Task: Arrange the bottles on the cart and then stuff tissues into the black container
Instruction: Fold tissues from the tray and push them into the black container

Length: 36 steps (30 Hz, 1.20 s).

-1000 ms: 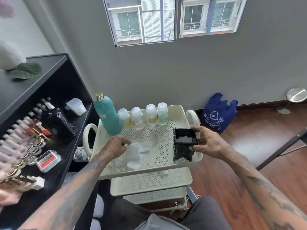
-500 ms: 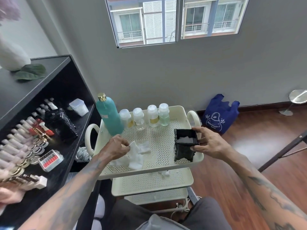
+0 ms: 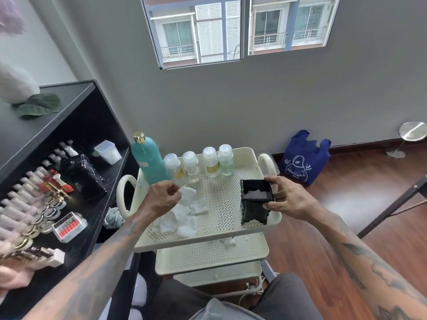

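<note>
On the cream cart's top tray a tall teal bottle with a gold cap and several small clear bottles stand in a row along the far edge. My left hand pinches a white tissue lifted just above a loose pile of tissues on the tray. The black container stands upright at the tray's right side, white tissue showing inside it. My right hand grips the container from the right.
A black shelf unit on the left holds rows of cosmetics, a black pouch and a clear box. A tissue scrap lies on the cart's lower tray. A blue reusable bag sits on the wooden floor by the wall.
My left hand has picked one tissue out of the pile and raised it a little. My right hand stays on the black container.
</note>
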{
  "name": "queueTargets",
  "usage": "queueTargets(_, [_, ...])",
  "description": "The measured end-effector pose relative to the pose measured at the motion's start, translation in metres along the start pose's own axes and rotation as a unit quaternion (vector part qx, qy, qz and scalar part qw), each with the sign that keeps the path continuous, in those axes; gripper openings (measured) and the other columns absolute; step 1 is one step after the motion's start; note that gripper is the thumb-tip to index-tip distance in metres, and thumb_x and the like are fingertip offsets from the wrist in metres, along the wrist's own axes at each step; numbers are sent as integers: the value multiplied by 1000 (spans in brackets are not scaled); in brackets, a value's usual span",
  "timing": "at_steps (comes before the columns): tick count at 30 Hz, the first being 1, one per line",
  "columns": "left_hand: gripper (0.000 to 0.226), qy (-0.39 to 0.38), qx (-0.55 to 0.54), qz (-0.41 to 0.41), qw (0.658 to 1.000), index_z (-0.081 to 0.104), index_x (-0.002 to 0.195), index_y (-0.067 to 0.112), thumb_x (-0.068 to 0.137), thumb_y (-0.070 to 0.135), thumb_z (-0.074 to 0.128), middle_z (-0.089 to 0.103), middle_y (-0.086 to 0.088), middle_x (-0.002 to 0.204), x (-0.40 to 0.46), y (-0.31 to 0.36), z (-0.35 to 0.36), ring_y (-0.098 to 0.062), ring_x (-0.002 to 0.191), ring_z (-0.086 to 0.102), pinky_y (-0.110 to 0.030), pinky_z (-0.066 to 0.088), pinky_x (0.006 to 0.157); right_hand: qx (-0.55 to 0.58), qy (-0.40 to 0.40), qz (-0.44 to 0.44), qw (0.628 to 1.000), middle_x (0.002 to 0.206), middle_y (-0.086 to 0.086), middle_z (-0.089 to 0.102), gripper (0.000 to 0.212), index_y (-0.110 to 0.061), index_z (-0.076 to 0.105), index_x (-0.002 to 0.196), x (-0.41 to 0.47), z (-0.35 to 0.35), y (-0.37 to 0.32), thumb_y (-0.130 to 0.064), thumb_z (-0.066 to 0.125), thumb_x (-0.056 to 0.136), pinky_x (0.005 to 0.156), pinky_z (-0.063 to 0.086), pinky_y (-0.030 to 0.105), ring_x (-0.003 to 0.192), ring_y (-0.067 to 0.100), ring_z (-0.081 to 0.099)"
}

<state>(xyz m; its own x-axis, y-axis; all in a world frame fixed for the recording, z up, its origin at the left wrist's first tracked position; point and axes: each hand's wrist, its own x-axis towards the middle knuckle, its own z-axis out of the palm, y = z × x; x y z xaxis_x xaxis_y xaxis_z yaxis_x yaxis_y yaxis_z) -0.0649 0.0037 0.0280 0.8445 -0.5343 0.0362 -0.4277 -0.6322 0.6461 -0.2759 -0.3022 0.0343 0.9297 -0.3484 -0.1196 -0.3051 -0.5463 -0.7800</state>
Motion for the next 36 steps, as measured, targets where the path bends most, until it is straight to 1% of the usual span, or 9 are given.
queueTargets(3, [14, -21, -135, -13, 990, 72, 96, 15, 83, 12, 76, 77, 0, 87, 4, 30, -6, -17, 72, 74, -20, 58, 66, 9, -2, 3, 1000, 132, -1, 56, 80, -32, 44, 140, 1, 2, -1, -16, 83, 72, 90, 55, 33, 99, 12, 67])
queueTargets(7, [20, -97, -276, -8, 956, 74, 98, 6, 80, 13, 79, 77, -8, 88, 15, 94, -2, -20, 74, 72, -24, 58, 69, 1, -5, 6, 1000, 136, -3, 54, 81, -33, 42, 141, 2, 3, -4, -20, 82, 72, 97, 52, 40, 107, 15, 63])
queueTargets(13, [12, -122, -288, -81, 946, 77, 89, 10, 79, 16, 80, 75, -2, 79, 17, 156, 47, -9, 60, 55, -24, 47, 61, 1, 1, 12, 1000, 133, -4, 55, 80, -34, 43, 139, -1, 2, -3, -19, 82, 71, 94, 54, 40, 103, 16, 65])
queueTargets(18, [8, -87, -149, -64, 983, 76, 84, 15, 77, 16, 80, 74, 1, 82, 8, 163, 76, -5, 71, 65, -18, 47, 57, 15, 6, 11, 1000, 127, -4, 58, 79, -29, 45, 138, 0, 1, -5, -13, 82, 70, 90, 56, 39, 95, 15, 69])
queueTargets(22, [9, -49, 42, 45, 997, 78, 88, 14, 79, 16, 77, 77, -4, 84, 9, 177, 87, -18, 71, 70, -34, 61, 68, 18, 14, 10, 1000, 128, -2, 57, 80, -29, 44, 139, -1, 1, -1, -12, 83, 70, 88, 57, 37, 94, 14, 69])
queueTargets(25, [13, -104, 134, 68, 983, 78, 95, 11, 84, 17, 74, 75, -8, 88, 6, 185, 89, -23, 74, 70, -37, 61, 72, 6, 14, 4, 1000, 128, -2, 57, 80, -31, 43, 140, -2, 1, 2, -16, 82, 71, 89, 57, 36, 96, 13, 67])
queueTargets(28, [12, -164, 138, 61, 975, 76, 91, 13, 85, 7, 68, 73, -6, 81, 17, 186, 69, -17, 61, 70, -29, 58, 55, 18, 7, 0, 1000, 129, -2, 56, 80, -31, 43, 140, 1, 3, -1, -17, 82, 71, 90, 56, 37, 98, 14, 67])
queueTargets(32, [39, -233, 293, 227, 899, 71, 115, 32, 84, 11, 62, 69, 3, 101, 29, 194, 59, -16, 91, 60, -27, 46, 72, 28, 10, -2, 1000, 131, -6, 55, 80, -31, 43, 140, 0, 3, 4, -18, 82, 71, 87, 56, 29, 99, 9, 66])
queueTargets(36, [43, -369, 399, 250, 801, 60, 127, 30, 90, 11, 50, 66, 1, 103, 34, 195, 80, -17, 80, 57, -25, 38, 58, 15, 8, -5, 1000, 131, -7, 55, 80, -32, 43, 140, 0, 1, 9, -20, 82, 71, 82, 56, 22, 98, 6, 65])
